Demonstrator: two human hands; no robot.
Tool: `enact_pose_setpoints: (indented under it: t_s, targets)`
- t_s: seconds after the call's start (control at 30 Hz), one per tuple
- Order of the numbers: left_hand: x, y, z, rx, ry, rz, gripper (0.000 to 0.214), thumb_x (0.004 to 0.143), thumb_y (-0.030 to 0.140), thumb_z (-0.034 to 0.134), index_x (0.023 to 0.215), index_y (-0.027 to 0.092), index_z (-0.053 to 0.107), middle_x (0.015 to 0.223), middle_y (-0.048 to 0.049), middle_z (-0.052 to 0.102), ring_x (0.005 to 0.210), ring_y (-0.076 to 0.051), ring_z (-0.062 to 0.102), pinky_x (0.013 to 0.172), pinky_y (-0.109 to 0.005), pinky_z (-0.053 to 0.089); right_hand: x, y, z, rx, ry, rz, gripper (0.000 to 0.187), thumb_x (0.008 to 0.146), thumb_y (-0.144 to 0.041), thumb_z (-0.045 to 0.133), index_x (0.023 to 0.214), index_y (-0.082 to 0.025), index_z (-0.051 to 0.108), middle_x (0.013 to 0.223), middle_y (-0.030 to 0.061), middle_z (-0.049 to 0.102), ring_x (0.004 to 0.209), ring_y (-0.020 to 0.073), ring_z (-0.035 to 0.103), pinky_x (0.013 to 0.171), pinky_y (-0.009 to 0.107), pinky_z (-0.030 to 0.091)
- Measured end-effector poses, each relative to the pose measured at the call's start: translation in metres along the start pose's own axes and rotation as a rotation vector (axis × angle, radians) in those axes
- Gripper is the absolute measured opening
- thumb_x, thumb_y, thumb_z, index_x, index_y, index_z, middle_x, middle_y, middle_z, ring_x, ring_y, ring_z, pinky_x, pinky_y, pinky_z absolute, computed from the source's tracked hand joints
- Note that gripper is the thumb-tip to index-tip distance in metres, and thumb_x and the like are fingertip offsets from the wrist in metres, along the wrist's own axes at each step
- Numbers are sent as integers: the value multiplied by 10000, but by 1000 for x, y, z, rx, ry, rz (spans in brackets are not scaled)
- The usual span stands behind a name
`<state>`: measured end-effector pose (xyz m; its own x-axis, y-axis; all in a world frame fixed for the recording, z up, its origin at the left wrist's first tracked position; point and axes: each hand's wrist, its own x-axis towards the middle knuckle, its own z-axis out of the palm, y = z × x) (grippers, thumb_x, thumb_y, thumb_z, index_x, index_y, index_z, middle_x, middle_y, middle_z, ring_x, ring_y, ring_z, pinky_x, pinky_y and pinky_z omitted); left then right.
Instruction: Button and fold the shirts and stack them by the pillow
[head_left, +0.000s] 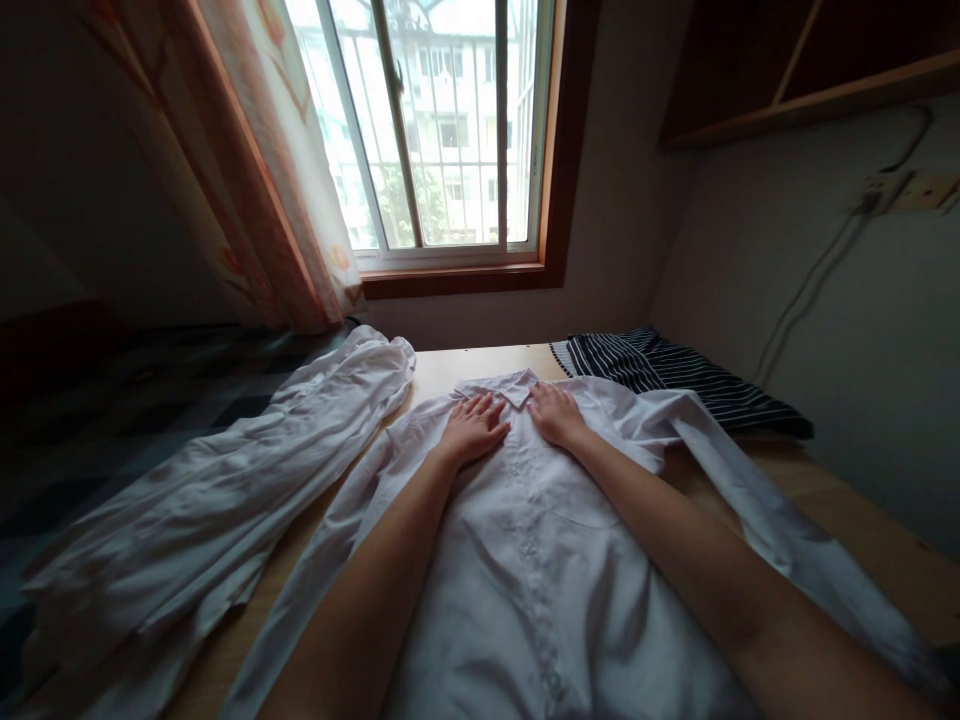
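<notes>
A white button-up shirt (525,560) lies front side up on a wooden table (442,368), its collar pointing toward the window. My left hand (474,427) rests flat on the shirt just left of the collar, fingers stretched out. My right hand (553,412) lies flat on the shirt right of the collar, fingers extended. Both hands hold nothing. The shirt's right sleeve (757,500) spreads out toward the table's right edge.
Another white garment (225,510) lies crumpled along the table's left side. A black-and-white striped cloth (660,370) sits at the far right by the wall. A window with a patterned curtain (277,170) is ahead; a shelf (810,90) and wall socket (892,190) are at right.
</notes>
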<state>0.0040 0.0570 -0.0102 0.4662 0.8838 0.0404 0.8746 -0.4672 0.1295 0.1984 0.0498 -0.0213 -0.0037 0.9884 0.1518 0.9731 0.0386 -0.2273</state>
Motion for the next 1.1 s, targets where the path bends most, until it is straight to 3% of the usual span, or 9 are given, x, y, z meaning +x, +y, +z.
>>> enact_pose_setpoints:
  t_s: [0.1, 0.3, 0.43, 0.63, 0.8, 0.97, 1.1]
  targets:
    - [1, -1, -2, -3, -11, -1, 653, 962, 615, 319, 1523, 286, 380, 1639, -54, 245, 1516, -265, 206, 1218, -493, 154, -7, 18, -2, -42, 2, 115, 539, 1025, -380, 306, 1505, -166, 427, 1588, 134, 362, 1468, 264, 295, 1192, 434, 181]
    - [-1, -1, -1, 5, 8, 15, 637, 970, 597, 311, 1523, 287, 378, 1637, -48, 255, 1517, -253, 204, 1223, -477, 143, -8, 54, -8, -23, -19, -46, 505, 1023, -382, 340, 1467, -192, 487, 1581, 88, 389, 1461, 223, 315, 1194, 383, 194]
    - [-2, -3, -2, -10, -3, 15, 663, 949, 639, 342, 1518, 301, 381, 1639, -41, 250, 1518, -251, 202, 1224, -466, 143, -8, 60, -9, -23, 3, -97, 471, 1012, -299, 349, 1418, -161, 544, 1526, 100, 471, 1415, 194, 387, 1180, 340, 227]
    - [0, -4, -4, -21, -20, 11, 811, 871, 758, 400, 1525, 280, 370, 1643, -64, 230, 1520, -273, 190, 1226, -453, 141, -15, 25, -25, -143, 41, 5, 437, 973, -200, 375, 1332, -115, 610, 1501, 166, 480, 1419, 285, 369, 1183, 413, 201]
    - [0, -7, -3, -20, 3, 28, 841, 864, 753, 433, 1519, 228, 371, 1631, -96, 264, 1512, -282, 219, 1227, -457, 154, -34, -22, -23, -9, -74, -168, 395, 977, -272, 408, 1265, -136, 642, 1325, 155, 628, 1225, 258, 556, 1059, 327, 370]
    - [-5, -8, 0, -27, 124, 48, 749, 901, 640, 486, 1465, 149, 448, 1570, -124, 396, 1471, -250, 325, 1224, -378, 219, -52, -35, -4, 15, -3, -105, 492, 1008, -327, 368, 1468, -201, 487, 1546, 130, 425, 1430, 258, 357, 1180, 392, 221]
    - [-14, -2, -1, -29, 230, 86, 585, 947, 398, 473, 1495, 203, 413, 1538, -61, 458, 1423, -209, 397, 1210, -359, 263, -52, -31, -3, 34, -35, -125, 468, 1013, -364, 376, 1453, -291, 516, 1542, 105, 433, 1428, 258, 364, 1177, 408, 223]
